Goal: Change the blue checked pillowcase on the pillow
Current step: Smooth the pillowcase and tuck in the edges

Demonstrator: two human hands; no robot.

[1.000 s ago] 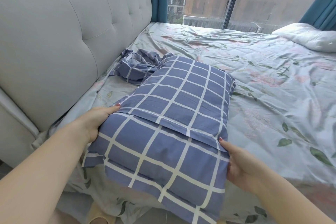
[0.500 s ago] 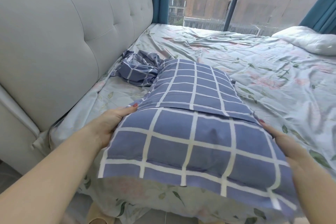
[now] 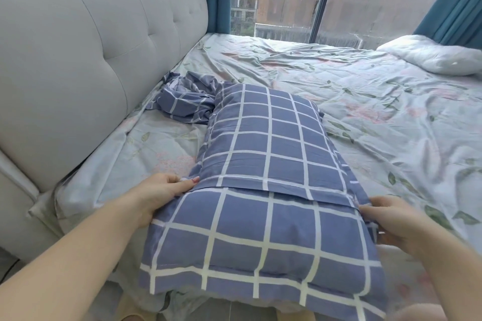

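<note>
A pillow in a blue checked pillowcase [image 3: 268, 164] lies lengthwise on the bed, its near end overhanging the bed's edge. A fold of the case crosses it between my hands. My left hand [image 3: 161, 193] holds the pillow's left side at that fold, thumb on top. On the right side, my right hand [image 3: 388, 219] grips the edge of the case with curled fingers. A second blue checked pillowcase [image 3: 185, 99] lies crumpled behind the pillow, near the headboard.
A grey tufted headboard [image 3: 91, 60] runs along the left. The floral sheet [image 3: 365, 117] covers the bed. A white pillow [image 3: 433, 57] lies at the far right by the window and teal curtains [image 3: 453, 5].
The pillow has swung from a slant to straight along my line of sight and settled lower on the bed. My right hand now curls round the case's right edge.
</note>
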